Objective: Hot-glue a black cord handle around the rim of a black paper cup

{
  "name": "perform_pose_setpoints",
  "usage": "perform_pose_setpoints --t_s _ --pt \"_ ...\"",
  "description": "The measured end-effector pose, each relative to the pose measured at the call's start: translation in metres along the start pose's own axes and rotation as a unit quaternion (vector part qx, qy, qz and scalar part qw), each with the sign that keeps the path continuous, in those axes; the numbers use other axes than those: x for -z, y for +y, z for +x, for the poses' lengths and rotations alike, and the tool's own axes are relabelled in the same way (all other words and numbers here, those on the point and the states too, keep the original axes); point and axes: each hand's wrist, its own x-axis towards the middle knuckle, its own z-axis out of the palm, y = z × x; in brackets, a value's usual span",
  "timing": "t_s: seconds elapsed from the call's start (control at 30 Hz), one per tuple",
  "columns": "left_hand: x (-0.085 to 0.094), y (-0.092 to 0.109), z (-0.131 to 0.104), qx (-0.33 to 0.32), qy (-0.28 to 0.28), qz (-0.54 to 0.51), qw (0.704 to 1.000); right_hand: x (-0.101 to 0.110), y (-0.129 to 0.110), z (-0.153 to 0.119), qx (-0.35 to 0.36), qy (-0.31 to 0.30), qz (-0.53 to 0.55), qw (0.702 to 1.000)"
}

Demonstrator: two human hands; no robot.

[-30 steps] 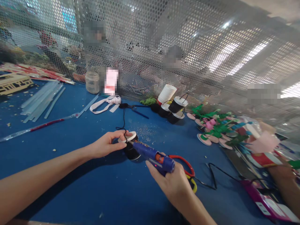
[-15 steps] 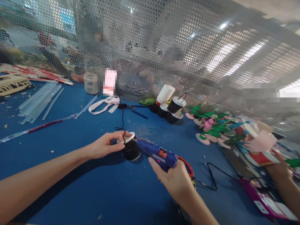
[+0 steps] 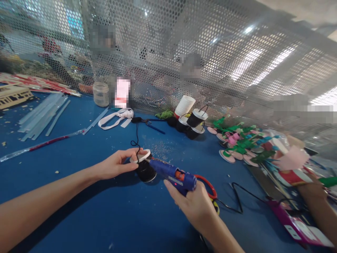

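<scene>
Small paper cup (image 3: 146, 171): rounded wall with ribbed black covering, white rim; long axis tilted, mouth leaning toward the left hand (image 3: 119, 162), whose fingers are clamped on the rim. Base contact with the blue bench (image 3: 105, 214) cannot be confirmed. Blue plastic glue gun (image 3: 170, 173): barrel slanting, nozzle at the rim; right hand (image 3: 196, 203), fingers closed around its handle

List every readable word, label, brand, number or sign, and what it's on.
None readable.
Blue glue gun: pale label on its side, too small and blurred to read.
Lit screen at the back: pixelated, unreadable.
Purple power strip: no markings I can make out.
Wooden cut-out piece, far left: openwork shapes, no letters I can make out.
</scene>
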Motion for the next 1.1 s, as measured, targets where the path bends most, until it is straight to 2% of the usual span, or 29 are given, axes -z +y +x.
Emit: perform_pose_setpoints --t_s 0.1,0.27,0.4,0.6,0.67,0.8,0.97,1.1 --pt "0.0 0.0 0.0 0.002 0.005 0.005 1.0 -0.002 0.001 0.001 -0.008 0.026 -0.004 1.0" --pt "0.0 -0.001 0.001 -0.004 -0.002 -0.004 1.0 -0.01 0.007 -0.005 0.032 0.039 0.036 0.998" --pt "-0.001 -0.001 0.0 -0.005 0.005 0.005 1.0 -0.012 0.008 -0.007 0.041 0.049 0.025 0.998" --pt "-0.001 0.0 0.001 -0.007 0.006 0.042 0.999 -0.009 0.0 -0.007 0.061 -0.015 -0.017 0.998" --pt "-0.001 0.001 0.001 -0.008 0.005 0.045 0.999 -0.008 0.0 -0.007 0.062 -0.004 -0.013 0.998" --pt "0.0 0.0 0.0 -0.007 0.0 0.023 1.0 -0.004 0.002 -0.003 0.027 0.032 -0.005 0.999" --pt "0.001 0.0 0.0 0.002 0.0 0.015 1.0 0.002 0.001 0.005 -0.029 0.028 -0.025 0.999" --pt "0.001 -0.001 0.0 -0.004 0.001 0.013 1.0 0.003 -0.002 0.006 -0.048 0.019 -0.025 0.998"
